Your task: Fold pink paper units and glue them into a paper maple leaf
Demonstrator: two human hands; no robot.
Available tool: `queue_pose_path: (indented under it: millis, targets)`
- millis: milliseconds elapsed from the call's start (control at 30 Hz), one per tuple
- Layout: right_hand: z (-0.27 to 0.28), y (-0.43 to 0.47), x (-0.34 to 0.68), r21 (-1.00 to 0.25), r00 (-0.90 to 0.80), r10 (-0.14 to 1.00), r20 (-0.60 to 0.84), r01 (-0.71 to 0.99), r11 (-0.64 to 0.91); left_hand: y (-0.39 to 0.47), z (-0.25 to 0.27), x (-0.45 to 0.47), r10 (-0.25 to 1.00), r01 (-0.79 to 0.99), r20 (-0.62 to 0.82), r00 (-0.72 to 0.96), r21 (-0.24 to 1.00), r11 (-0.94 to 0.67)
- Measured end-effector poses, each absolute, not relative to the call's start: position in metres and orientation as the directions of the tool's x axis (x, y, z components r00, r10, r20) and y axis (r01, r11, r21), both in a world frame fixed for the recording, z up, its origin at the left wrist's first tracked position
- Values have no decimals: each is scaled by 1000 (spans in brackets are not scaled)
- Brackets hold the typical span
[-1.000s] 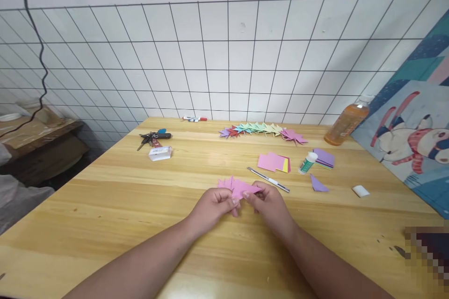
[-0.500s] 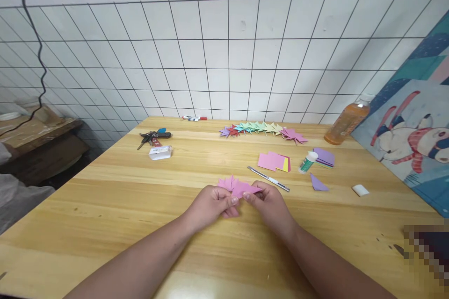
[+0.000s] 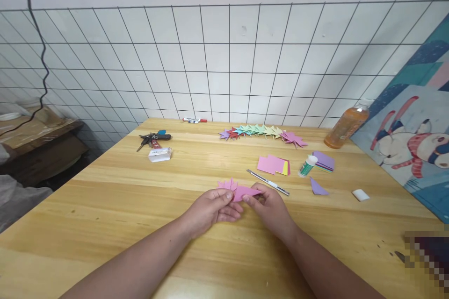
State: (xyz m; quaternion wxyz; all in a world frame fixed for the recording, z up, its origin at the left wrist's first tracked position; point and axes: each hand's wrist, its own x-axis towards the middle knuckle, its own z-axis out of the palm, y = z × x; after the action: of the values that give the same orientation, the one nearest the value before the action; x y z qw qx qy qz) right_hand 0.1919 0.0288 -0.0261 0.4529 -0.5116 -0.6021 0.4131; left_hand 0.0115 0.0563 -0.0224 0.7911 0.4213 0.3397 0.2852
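Both hands hold a pink folded-paper piece [image 3: 242, 192] with several pointed tips, a little above the wooden table. My left hand [image 3: 213, 208] pinches its left part, thumb on top, with the other fingers curled beneath. At the right, my right hand [image 3: 268, 203] grips the long pointed end between thumb and fingers. Just beyond the right hand lies a utility knife [image 3: 268, 182]. Behind that are pink and yellow paper sheets [image 3: 271, 165]. A folded purple paper triangle [image 3: 317, 187] rests to the right.
A colourful folded-paper chain [image 3: 261, 132] lies near the tiled wall. Glue stick [image 3: 307, 166], purple paper stack [image 3: 323, 160], eraser [image 3: 361, 195] and orange drink bottle [image 3: 347, 124] stand or lie at right. Keys [image 3: 153, 138], a small white box [image 3: 160, 154] and a marker [image 3: 194, 120] are at left and back.
My left thumb has shifted up and left on the pink paper, and the left fingers have loosened beneath it. The right hand keeps its grip on the pointed end.
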Motion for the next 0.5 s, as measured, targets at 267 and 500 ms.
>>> queue_pose_path:
  millis: [267,500]
  targets:
    - [-23,24,194,-852,20,945,325,439,284,58,-23,12,771,-143,-294,565,885,443]
    - [-19,20,197,-603,-124,780,613,565,564,58,-21,14,798,-185,-322,510,864,468]
